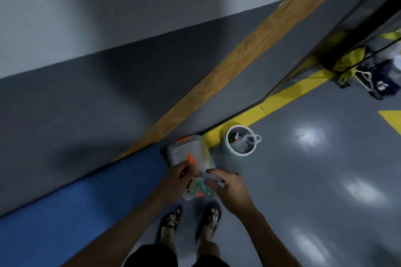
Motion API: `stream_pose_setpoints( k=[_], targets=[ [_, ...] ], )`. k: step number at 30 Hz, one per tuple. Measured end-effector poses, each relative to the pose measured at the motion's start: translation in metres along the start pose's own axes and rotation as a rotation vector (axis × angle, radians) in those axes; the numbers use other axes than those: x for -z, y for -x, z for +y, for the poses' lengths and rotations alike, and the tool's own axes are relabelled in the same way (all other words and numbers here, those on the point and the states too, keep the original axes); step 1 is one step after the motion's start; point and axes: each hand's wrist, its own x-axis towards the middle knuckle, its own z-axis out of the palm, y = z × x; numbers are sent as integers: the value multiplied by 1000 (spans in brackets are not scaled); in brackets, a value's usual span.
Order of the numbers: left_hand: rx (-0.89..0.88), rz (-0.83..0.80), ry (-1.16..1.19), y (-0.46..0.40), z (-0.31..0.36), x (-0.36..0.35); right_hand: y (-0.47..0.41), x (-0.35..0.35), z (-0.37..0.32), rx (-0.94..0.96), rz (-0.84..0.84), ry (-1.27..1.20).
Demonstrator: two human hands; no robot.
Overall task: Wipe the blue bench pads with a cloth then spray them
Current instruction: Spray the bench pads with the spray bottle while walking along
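Left hand (178,182) and right hand (227,188) meet at lower centre of the frame, both with fingers curled on a clear spray bottle (198,188) held between them; blurred, exact grip unclear. Just above them, a clear lidded box (186,151) with orange clips. Blue bench pad (76,208) runs across lower left. White bucket (239,143) right of the box, on the grey floor (314,180).

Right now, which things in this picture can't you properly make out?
- Clear item between both hands: head view, blurred, fingers cover it.
- Bucket contents: too small.
- Pile at right: cut by the edge.
- Plastic box: partly behind the left hand.
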Motion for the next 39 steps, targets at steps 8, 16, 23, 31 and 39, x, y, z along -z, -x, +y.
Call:
stream_pose_setpoints(
  k=[8,16,23,31,39],
  targets=[
    [314,284,129,-26,-64,4,-82,-16,118,-91,-116,263],
    [532,562,325,-47,-141,-50,-150,-80,247,-155,-267,332],
    [643,604,389,-82,-213,-85,-192,-141,338,-260,-332,383],
    [685,569,335,-107,-261,-98,-246,-187,404,-354,-337,412],
    [685,530,328,-118,-274,-107,-261,-206,436,-372,-389,389]
  ],
)
